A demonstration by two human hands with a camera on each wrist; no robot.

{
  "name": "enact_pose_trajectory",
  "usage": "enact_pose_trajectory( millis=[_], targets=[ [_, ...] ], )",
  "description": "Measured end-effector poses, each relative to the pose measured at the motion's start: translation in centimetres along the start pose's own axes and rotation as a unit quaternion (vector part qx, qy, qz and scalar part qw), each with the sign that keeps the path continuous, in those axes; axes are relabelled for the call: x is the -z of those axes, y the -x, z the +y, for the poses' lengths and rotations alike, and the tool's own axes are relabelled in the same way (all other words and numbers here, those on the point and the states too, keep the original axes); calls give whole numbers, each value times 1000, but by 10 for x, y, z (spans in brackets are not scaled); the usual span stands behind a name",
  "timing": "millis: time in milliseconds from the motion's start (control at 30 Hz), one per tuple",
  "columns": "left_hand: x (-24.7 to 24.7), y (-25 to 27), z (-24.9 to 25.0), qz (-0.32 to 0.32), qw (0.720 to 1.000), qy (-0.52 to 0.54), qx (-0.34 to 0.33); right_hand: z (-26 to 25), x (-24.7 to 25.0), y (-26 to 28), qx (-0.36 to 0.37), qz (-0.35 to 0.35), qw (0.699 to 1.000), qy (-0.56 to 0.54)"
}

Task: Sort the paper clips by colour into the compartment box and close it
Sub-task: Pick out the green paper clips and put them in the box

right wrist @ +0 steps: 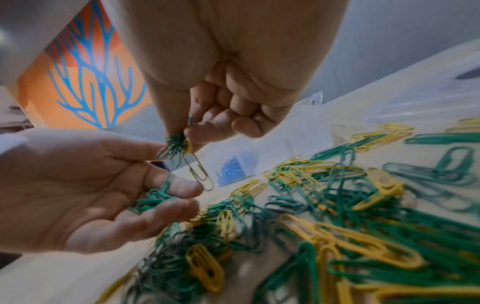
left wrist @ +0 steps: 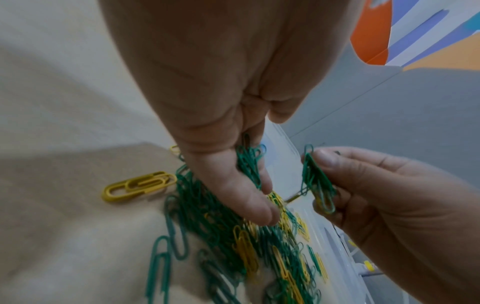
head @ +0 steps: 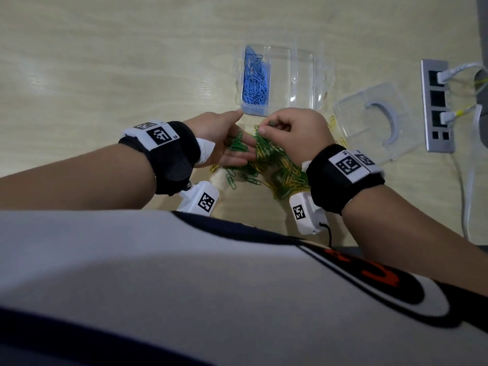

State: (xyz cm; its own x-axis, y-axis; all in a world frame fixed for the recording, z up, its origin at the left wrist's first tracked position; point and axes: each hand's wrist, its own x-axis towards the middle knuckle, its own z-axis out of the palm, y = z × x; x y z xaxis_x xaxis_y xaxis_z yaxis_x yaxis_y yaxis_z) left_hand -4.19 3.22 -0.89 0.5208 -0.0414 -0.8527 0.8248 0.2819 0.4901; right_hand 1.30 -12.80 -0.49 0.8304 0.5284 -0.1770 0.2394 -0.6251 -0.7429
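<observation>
My right hand (head: 295,133) is covering the near right corner of the compartment box (head: 303,75), so I am not seeing there. The mixed clip pile (right wrist: 324,216) is blurring nearest my right wrist camera, and the frame edge is cutting it off.

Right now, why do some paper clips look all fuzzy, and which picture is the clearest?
Head view: clearest, though dim, with curved edges. Left wrist view: the clips nearest the camera smear, and the yellow clip is sharper. Right wrist view: the near pile is soft, and the wall picture is crisper.
</observation>
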Motion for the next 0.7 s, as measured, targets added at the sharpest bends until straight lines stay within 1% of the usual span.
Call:
enact_pose_trajectory(
  millis=[133,300,333,467,567,633,700],
  targets=[
    [-5,1,1,1,1000,24,-6,-8,-3,0,-10,-28,998,-53],
    [-6,2,1,-18,999,38,-12,-14,-3,2,6,-82,995,-52],
    [-6,2,1,-18,999,41,-13,-14,-3,3,7,-81,995,-60],
    [-6,3,0,-24,999,45,-11,-10,-2,2,-7,-45,995,-84],
    [-3,2,0,-33,999,40,-6,-8,0,1,-14,-49,995,-88],
    [-3,2,1,-39,998,39,-5,-8,0,1,-8,-47,996,-72],
    [-4,2,1,-38,998,41,-5,-7,-1,1,8,-37,999,-19]
  ],
)
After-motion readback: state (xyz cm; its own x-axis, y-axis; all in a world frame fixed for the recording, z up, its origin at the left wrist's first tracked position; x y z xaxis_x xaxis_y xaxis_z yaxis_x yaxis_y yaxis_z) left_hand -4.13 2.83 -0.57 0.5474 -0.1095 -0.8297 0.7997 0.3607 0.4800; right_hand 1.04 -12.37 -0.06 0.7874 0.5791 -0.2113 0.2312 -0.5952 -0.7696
